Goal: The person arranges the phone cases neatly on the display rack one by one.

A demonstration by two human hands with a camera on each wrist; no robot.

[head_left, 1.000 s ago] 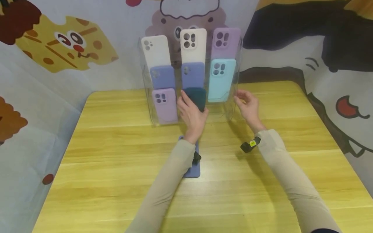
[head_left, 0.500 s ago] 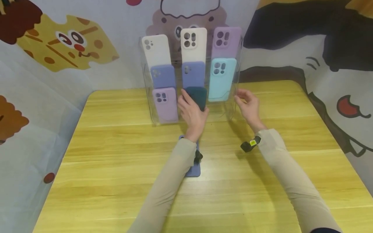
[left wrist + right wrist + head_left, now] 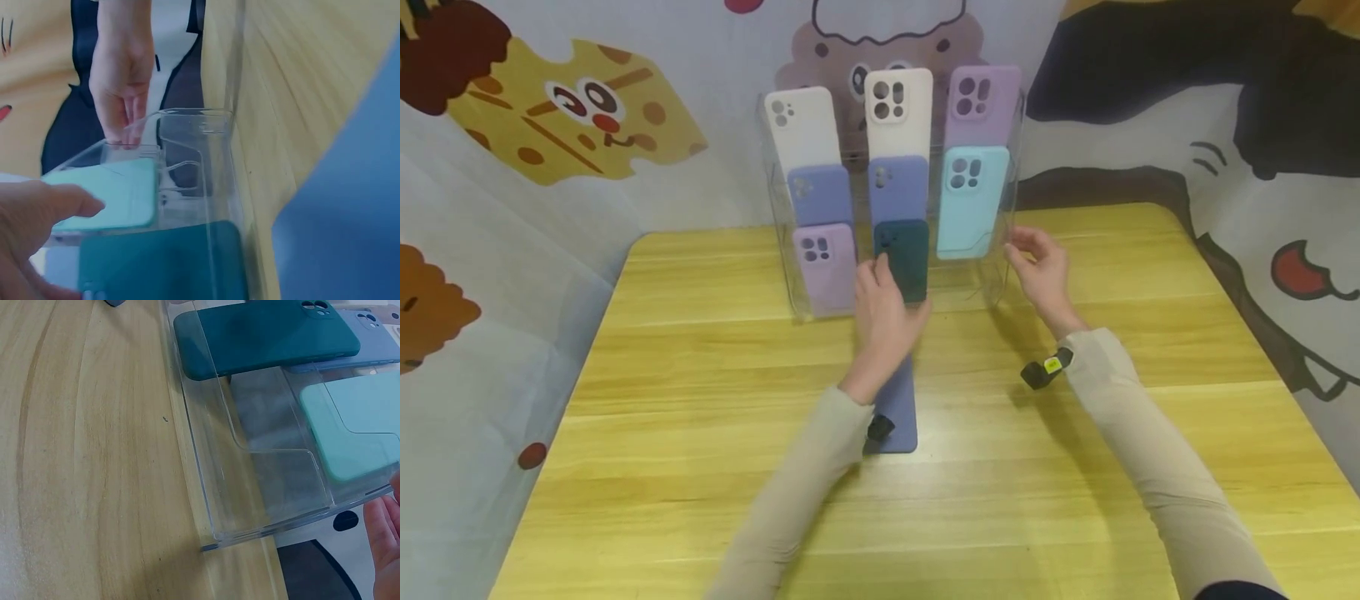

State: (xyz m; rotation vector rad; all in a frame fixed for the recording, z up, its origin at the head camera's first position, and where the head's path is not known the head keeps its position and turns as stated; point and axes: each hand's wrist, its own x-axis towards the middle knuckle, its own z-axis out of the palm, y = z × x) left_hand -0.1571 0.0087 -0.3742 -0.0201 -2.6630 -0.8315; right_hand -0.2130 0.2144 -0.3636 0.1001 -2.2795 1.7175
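A dark green phone case [image 3: 912,260] stands in the bottom middle slot of a clear stepped display rack [image 3: 275,487]. My left hand [image 3: 883,321] is at its lower left side, one fingertip over the case's left edge; in the left wrist view the thumb [image 3: 75,203] and fingers are spread apart. At the rack's right side, my right hand [image 3: 1041,268] pinches the clear edge between thumb and fingers. A turquoise phone case [image 3: 973,208] sits in the middle row beside that hand. Under my left wrist, a blue phone case [image 3: 902,412] lies on the table, partly covered.
More phone cases fill the rack: a lilac one [image 3: 827,275] at bottom left, two blue ones [image 3: 823,196] in the middle row, and white and purple ones [image 3: 992,117] on top. The wooden table [image 3: 662,433] meets a cartoon-print cloth [image 3: 730,192] behind.
My left hand has let go of the dark green case and drawn back down and left, uncovering more of it and of the blue case below. My right hand stays at the rack.
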